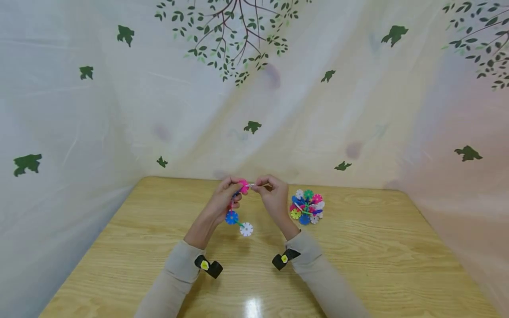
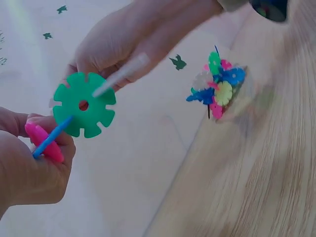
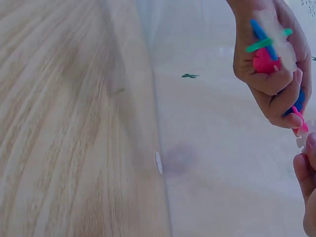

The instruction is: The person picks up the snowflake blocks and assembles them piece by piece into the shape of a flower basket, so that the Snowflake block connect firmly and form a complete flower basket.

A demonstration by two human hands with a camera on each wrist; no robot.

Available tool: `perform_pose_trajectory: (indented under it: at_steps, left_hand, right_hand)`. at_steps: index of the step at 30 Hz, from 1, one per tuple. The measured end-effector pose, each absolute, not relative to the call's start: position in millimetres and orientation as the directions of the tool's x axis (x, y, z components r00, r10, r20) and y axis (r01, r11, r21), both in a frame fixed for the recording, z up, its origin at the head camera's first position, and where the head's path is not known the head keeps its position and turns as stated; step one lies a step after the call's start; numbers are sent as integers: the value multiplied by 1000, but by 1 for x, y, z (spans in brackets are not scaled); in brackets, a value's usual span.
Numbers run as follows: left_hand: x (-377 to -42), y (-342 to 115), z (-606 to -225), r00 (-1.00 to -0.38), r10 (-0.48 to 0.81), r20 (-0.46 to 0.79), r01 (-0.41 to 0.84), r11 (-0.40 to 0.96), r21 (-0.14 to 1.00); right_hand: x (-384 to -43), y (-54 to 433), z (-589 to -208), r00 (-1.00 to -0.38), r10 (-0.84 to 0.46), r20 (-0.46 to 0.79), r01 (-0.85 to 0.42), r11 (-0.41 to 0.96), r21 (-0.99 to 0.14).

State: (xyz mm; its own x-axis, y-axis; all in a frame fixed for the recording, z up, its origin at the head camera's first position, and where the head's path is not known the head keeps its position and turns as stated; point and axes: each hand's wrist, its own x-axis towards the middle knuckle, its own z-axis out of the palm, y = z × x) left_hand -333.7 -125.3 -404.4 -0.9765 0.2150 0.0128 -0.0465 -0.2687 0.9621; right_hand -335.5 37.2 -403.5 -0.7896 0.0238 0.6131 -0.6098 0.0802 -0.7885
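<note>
My left hand (image 1: 222, 201) holds a pink notched plastic disc (image 1: 244, 186). Below that hand hang a blue disc (image 1: 232, 217) and a white disc (image 1: 246, 229), linked by a green stick. My right hand (image 1: 274, 194) pinches a thin white stick (image 1: 251, 185) at the pink disc's right side. In the left wrist view, a green notched disc (image 2: 89, 118) stands between the hands, with a blue stick (image 2: 53, 138) running toward the pink disc in my left hand (image 2: 34, 173). The right wrist view shows my right hand (image 3: 308, 182) only partly, fingertips at a whitish disc (image 3: 302, 142).
A pile of coloured notched discs and sticks (image 1: 307, 206) lies on the wooden table (image 1: 377, 247), right of my right hand. One white disc (image 3: 158, 163) shows near the table edge in the right wrist view. A pale curtain (image 1: 191, 110) with leaf prints hangs behind.
</note>
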Motion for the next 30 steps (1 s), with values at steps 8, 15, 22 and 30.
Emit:
perform_pose_trajectory:
  at_steps: [8, 15, 22, 30]
  left_hand:
    - [-336, -142, -399, -964, 266, 14, -45, -214, 976]
    - [-339, -165, -391, -952, 305, -16, -75, -180, 981]
    - [-340, -187, -387, -963, 269, -7, -51, -158, 986]
    - [-341, -193, -385, -964, 265, -6, -59, -189, 980]
  right_hand:
    - [-354, 34, -418, -802, -74, 593, -596, 46, -801]
    - [-364, 38, -411, -819, -259, 512, -555, 132, -821]
    - [-392, 29, -419, -833, -438, 338, -494, 315, -810]
    - [-427, 10, -445, -815, -566, 123, -401, 399, -824]
